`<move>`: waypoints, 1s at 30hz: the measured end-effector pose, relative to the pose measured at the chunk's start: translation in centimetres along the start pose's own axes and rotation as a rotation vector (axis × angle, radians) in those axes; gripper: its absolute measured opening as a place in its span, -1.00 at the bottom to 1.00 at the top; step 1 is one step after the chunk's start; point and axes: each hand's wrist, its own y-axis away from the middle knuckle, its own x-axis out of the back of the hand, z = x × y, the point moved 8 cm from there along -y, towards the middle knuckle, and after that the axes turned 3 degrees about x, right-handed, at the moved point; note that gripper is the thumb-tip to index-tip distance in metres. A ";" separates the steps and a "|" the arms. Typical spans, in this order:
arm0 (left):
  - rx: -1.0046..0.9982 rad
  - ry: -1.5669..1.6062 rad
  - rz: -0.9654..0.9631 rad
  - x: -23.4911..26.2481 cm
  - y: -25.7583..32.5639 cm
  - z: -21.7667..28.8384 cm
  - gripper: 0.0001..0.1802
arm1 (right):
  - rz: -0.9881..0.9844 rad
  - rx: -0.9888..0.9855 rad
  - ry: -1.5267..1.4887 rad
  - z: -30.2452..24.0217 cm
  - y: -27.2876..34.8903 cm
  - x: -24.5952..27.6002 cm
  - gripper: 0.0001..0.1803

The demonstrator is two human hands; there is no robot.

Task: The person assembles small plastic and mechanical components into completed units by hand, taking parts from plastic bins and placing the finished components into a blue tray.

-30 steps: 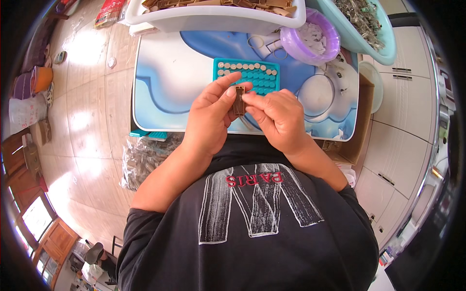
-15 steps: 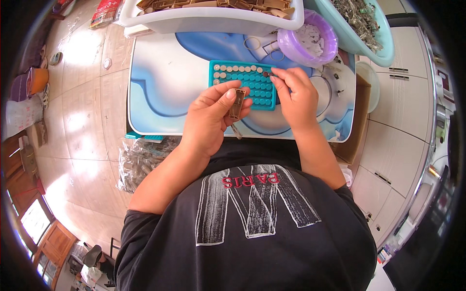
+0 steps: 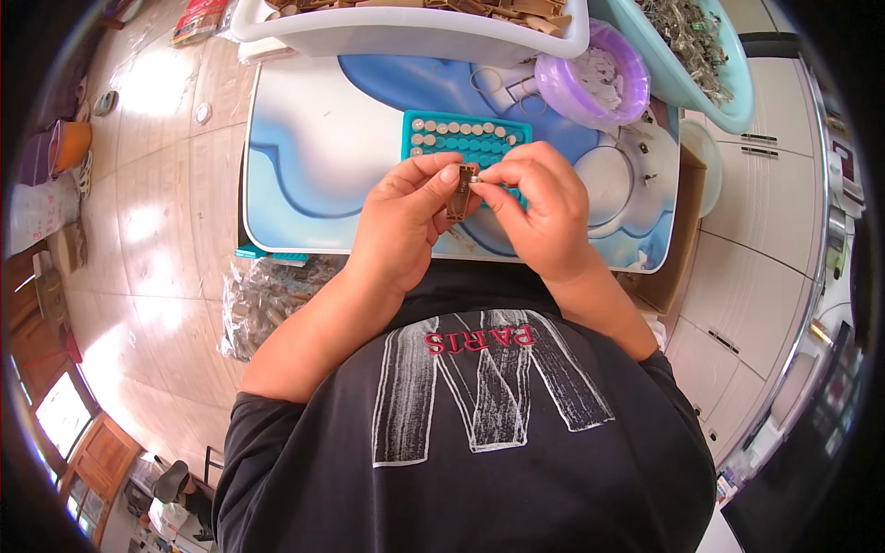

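My left hand (image 3: 406, 217) pinches a small brown flat piece (image 3: 459, 194) upright between thumb and fingers. My right hand (image 3: 542, 207) meets it from the right, its thumb and forefinger closed on a tiny silvery round part (image 3: 475, 182) pressed at the piece's top edge. Both hands hover over the near side of a teal tray (image 3: 461, 138) holding rows of small round silvery discs. The tray lies on a blue-and-white table top (image 3: 313, 157).
A purple bowl (image 3: 592, 78) of white bits stands behind the tray. A white tub (image 3: 406, 28) of brown pieces and a light teal basin (image 3: 701, 55) of metal parts sit at the back. A clear bag (image 3: 267, 300) of small parts lies on the floor at my left.
My right hand was reaching onto the teal tray half a second ago; it has come back to the brown piece in my left hand, now pinching a small round part.
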 end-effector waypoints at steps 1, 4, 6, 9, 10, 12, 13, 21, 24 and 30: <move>-0.001 0.009 0.001 0.1 0.0 0.0 -0.77 | -0.027 0.031 0.050 -0.3 -0.1 -0.4 -0.84; -0.014 -0.027 -0.009 -0.1 0.0 0.1 -0.77 | -0.040 0.063 0.080 -0.6 0.2 -0.7 -0.85; -0.017 -0.039 -0.014 0.0 0.0 0.0 -0.78 | -0.032 0.062 0.076 -0.6 0.3 -0.9 -0.85; -0.023 -0.054 -0.008 0.2 -0.1 0.0 -0.79 | -0.051 0.064 0.058 -0.8 0.2 -1.0 -0.87; -0.022 -0.058 -0.001 0.3 -0.1 0.0 -0.79 | -0.075 0.063 0.047 -0.8 0.2 -1.1 -0.88; -0.013 -0.059 0.008 0.3 0.0 0.0 -0.79 | -0.036 0.018 0.007 0.1 0.3 -0.6 -0.89; -0.006 -0.060 0.017 0.3 0.0 0.0 -0.79 | 0.004 -0.027 -0.034 0.9 0.4 -0.2 -0.90; 0.001 -0.028 0.034 0.4 -0.3 0.0 -0.77 | 0.021 -0.197 0.311 6.7 1.3 0.7 -0.89; 0.001 -0.020 0.034 0.4 -0.2 -0.1 -0.78 | 0.020 -0.125 0.331 5.8 1.3 0.7 -0.86; 0.009 -0.002 0.031 0.6 -0.2 -0.2 -0.78 | 0.028 -0.004 0.060 0.6 -0.1 0.1 -0.86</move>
